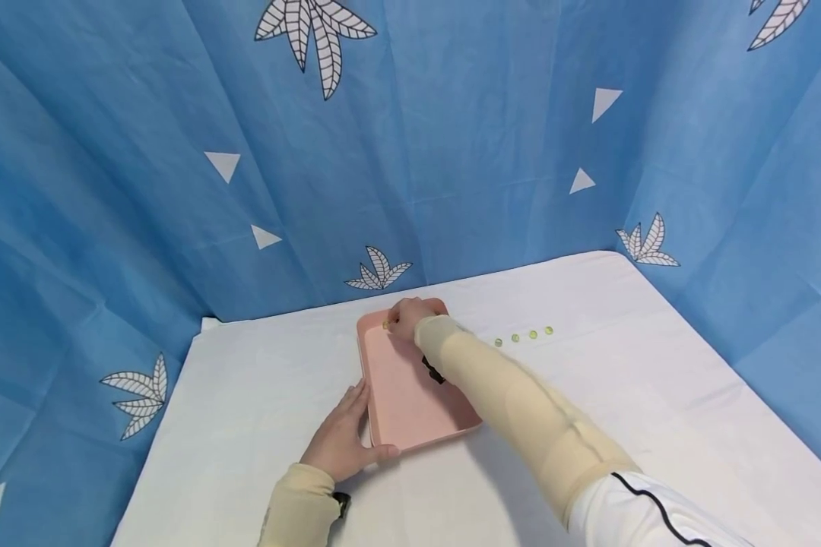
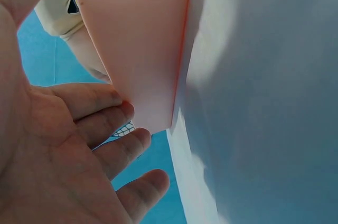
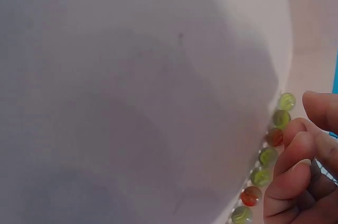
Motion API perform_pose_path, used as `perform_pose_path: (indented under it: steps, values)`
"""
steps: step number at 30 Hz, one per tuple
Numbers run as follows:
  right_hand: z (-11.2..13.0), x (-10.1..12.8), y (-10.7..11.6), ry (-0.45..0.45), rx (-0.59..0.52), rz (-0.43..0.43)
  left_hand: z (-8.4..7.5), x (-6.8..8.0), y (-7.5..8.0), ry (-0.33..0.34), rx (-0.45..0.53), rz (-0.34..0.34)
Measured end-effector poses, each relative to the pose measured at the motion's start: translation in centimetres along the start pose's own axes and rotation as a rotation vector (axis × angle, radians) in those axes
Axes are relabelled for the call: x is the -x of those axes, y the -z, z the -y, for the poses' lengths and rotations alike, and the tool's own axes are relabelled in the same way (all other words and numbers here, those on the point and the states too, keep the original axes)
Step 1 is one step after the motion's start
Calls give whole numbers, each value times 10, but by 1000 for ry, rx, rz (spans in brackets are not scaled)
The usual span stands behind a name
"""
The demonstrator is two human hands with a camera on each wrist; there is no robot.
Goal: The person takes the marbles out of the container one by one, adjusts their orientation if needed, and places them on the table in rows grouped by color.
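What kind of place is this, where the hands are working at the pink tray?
Likely a staged recording booth, not a home: a white-covered table closed in by a blue printed fabric backdrop, with only a pink tray and marbles.

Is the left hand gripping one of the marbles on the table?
No, the left hand rests against the pink tray's near corner, while the loose marbles lie beyond the right arm.

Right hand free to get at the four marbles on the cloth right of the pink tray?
Probably yes. The right hand is at the pink tray's far end; the four marbles lie in a row on bare cloth just right of it, with nothing between.
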State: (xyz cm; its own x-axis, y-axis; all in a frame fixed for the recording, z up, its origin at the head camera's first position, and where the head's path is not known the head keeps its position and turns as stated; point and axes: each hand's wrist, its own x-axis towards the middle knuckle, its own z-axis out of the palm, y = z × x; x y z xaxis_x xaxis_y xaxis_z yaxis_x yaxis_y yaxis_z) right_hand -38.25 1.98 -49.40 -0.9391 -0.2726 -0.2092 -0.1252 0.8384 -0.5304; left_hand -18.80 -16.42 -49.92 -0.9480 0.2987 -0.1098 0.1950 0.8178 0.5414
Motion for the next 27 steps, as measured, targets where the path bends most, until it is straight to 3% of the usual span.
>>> perform_pose_path:
  steps: [8, 27]
  values:
    - [2, -3, -7, 16, -7, -24, -1, 1, 0, -10, 6, -6]
    - [-6, -7, -14, -16, 214, -37, 2, 0, 1, -6, -11, -3]
